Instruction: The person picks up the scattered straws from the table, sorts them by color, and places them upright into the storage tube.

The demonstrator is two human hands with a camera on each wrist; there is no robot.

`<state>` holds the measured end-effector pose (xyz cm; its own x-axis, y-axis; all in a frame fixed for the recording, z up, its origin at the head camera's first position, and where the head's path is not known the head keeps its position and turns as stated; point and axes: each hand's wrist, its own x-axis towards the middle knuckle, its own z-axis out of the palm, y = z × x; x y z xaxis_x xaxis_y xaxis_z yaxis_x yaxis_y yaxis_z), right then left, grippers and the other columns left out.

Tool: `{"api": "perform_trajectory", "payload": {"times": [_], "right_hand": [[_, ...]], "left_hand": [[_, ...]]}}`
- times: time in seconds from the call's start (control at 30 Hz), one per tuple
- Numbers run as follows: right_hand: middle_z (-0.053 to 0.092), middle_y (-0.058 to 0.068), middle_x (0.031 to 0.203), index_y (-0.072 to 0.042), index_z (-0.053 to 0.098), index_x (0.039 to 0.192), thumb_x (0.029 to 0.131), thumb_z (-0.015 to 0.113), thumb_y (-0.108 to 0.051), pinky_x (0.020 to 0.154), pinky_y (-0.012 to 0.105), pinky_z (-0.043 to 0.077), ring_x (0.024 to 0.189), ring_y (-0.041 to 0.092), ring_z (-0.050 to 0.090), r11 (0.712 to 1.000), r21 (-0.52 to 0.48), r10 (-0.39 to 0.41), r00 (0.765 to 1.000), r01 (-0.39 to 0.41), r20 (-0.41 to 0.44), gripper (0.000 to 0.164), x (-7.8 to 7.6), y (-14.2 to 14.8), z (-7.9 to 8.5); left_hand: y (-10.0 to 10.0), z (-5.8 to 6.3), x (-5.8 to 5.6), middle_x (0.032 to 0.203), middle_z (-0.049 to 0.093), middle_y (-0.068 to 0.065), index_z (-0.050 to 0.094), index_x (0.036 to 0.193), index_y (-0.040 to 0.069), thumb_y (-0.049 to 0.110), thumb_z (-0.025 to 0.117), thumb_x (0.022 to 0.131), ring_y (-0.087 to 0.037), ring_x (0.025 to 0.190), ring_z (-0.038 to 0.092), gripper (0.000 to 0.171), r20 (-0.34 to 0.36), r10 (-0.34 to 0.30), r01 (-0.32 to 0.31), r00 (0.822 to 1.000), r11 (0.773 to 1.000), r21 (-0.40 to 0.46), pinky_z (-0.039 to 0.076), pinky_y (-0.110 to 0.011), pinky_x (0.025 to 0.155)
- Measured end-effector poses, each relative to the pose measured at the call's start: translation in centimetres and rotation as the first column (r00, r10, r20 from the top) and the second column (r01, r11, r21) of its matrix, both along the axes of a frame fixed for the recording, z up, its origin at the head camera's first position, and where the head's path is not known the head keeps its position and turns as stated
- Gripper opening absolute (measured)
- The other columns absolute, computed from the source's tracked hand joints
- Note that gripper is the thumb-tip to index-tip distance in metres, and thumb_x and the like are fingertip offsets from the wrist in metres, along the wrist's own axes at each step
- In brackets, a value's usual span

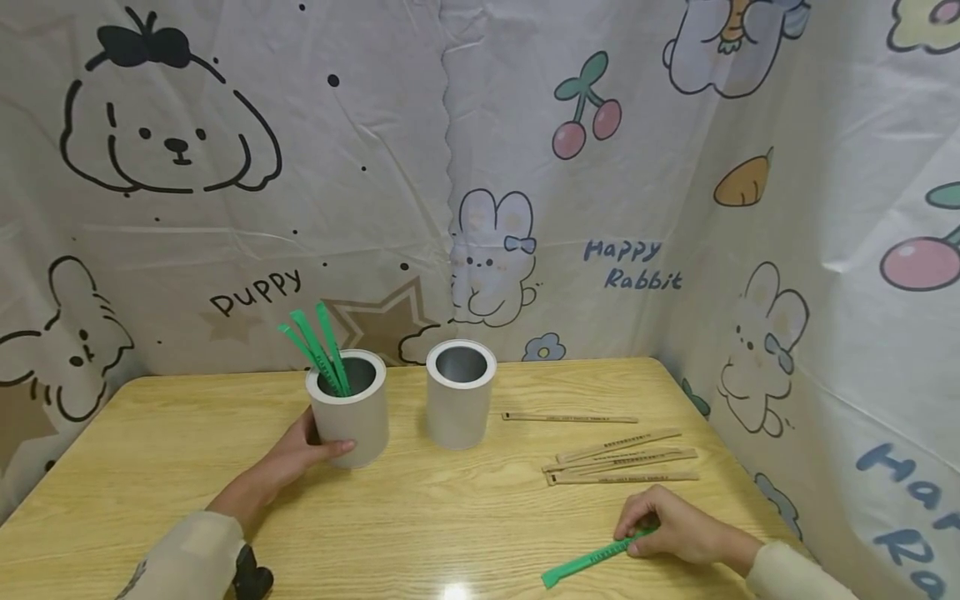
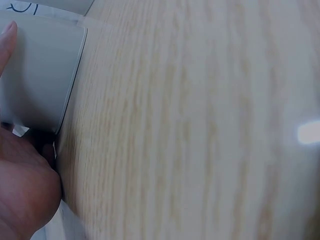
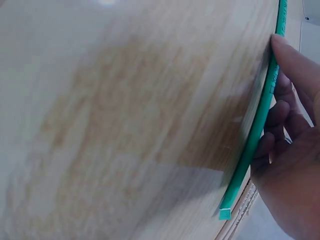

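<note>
Left of 2nd cyl. cup (image 1: 460, 418), our L hand (image 1: 306, 447) grips 1st cup (image 1: 356, 427), prob. steadying it; R hand (image 1: 673, 527) pinches green stick sachet (image 1: 588, 564).

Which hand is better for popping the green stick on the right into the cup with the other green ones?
Probably the right hand, since it pinches that green stick. The left hand is busy holding the cup, so it could keep that steady.

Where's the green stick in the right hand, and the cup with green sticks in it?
Green stick (image 1: 588, 562): head view, middle of the part outside the fingers.
Cup (image 1: 358, 422): head view, outer wall.
</note>
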<state>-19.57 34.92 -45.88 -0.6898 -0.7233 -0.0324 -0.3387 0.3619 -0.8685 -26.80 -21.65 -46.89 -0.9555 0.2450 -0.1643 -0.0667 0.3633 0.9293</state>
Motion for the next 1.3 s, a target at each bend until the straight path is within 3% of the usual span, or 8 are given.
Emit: {"api": "perform_trajectory", "payload": {"times": [0.23,0.4,0.57,0.77,0.9,1.07,1.2,1.3], "right_hand": [[0.071,0.016,0.093,-0.005,0.076,0.097,0.089,0.076,-0.016,0.071,0.022,0.054,0.084,0.000,0.060,1.000,0.012,-0.009,1.000,0.009,-0.022,0.014,0.0,-0.3,0.1],[0.072,0.000,0.096,0.004,0.070,0.101,0.093,0.069,-0.007,0.072,0.023,0.054,0.084,-0.002,0.059,0.998,-0.056,-0.001,0.998,0.005,0.070,0.013,-0.6,-1.5,1.1],[0.068,-0.008,0.105,0.006,0.067,0.110,0.099,0.064,-0.011,0.078,0.025,0.052,0.091,0.003,0.058,0.991,-0.058,-0.106,0.979,0.118,0.174,0.020,-1.9,-4.8,3.6],[0.064,-0.008,0.108,-0.016,0.070,0.110,0.100,0.065,-0.020,0.092,0.029,0.049,0.101,0.009,0.057,0.944,-0.131,-0.266,0.935,0.301,0.234,0.012,-3.6,-11.6,7.1],[0.064,-0.011,0.106,-0.022,0.069,0.107,0.102,0.061,-0.016,0.094,0.027,0.048,0.100,0.008,0.057,0.892,-0.315,-0.225,0.922,0.325,0.314,0.011,-4.7,-17.3,9.8],[0.068,-0.010,0.101,-0.020,0.068,0.103,0.104,0.051,-0.003,0.089,0.021,0.053,0.093,0.006,0.062,0.766,-0.543,-0.111,0.902,0.346,0.418,0.024,-6.1,-24.6,13.3],[0.068,-0.010,0.091,-0.023,0.070,0.093,0.105,0.046,0.001,0.086,0.021,0.052,0.086,0.005,0.063,0.671,-0.635,-0.093,0.894,0.382,0.439,0.036,-7.3,-29.5,15.4],[0.067,-0.010,0.089,-0.024,0.069,0.090,0.104,0.047,0.002,0.084,0.021,0.051,0.084,0.004,0.062,0.634,-0.659,-0.116,0.893,0.404,0.436,0.037,-8.5,-32.4,15.9]], "left_hand": [[-0.2,-0.1,0.0,0.169,0.007,-0.025,-0.006,0.163,0.009,0.036,0.073,0.092,-0.048,0.155,0.012,0.109,-0.003,0.004,-0.004,1.000,1.000,0.003,0.016,-0.066,0.124],[-0.4,-0.2,0.1,0.168,0.008,-0.026,-0.005,0.163,0.008,0.037,0.073,0.092,-0.048,0.154,0.014,0.109,0.002,0.008,-0.008,1.000,1.000,-0.003,0.018,-0.066,0.123],[-0.4,-0.3,0.1,0.168,0.009,-0.026,-0.004,0.163,0.007,0.037,0.074,0.091,-0.047,0.154,0.015,0.110,0.002,0.013,-0.013,1.000,1.000,-0.002,0.018,-0.065,0.124],[-0.3,-0.3,-0.1,0.168,0.010,-0.025,-0.004,0.163,0.008,0.035,0.075,0.091,-0.047,0.154,0.015,0.110,-0.002,0.016,-0.016,1.000,1.000,0.017,0.018,-0.064,0.124],[-0.2,-0.1,-0.2,0.168,0.010,-0.025,-0.003,0.163,0.009,0.036,0.075,0.090,-0.046,0.154,0.015,0.110,-0.001,0.016,-0.016,1.000,1.000,0.017,0.017,-0.064,0.124],[-0.2,0.0,-0.1,0.168,0.012,-0.025,-0.003,0.163,0.008,0.036,0.075,0.090,-0.046,0.154,0.016,0.110,-0.011,0.013,-0.013,1.000,1.000,0.017,0.017,-0.064,0.124],[-0.2,0.0,-0.1,0.167,0.013,-0.026,-0.002,0.163,0.007,0.034,0.074,0.091,-0.047,0.153,0.018,0.108,-0.031,0.002,-0.001,1.000,0.999,0.039,0.019,-0.063,0.124],[-0.2,-0.1,-0.1,0.167,0.015,-0.026,-0.002,0.163,0.006,0.032,0.074,0.092,-0.047,0.153,0.020,0.107,-0.037,-0.001,0.003,0.999,0.998,0.055,0.021,-0.063,0.124]]}}
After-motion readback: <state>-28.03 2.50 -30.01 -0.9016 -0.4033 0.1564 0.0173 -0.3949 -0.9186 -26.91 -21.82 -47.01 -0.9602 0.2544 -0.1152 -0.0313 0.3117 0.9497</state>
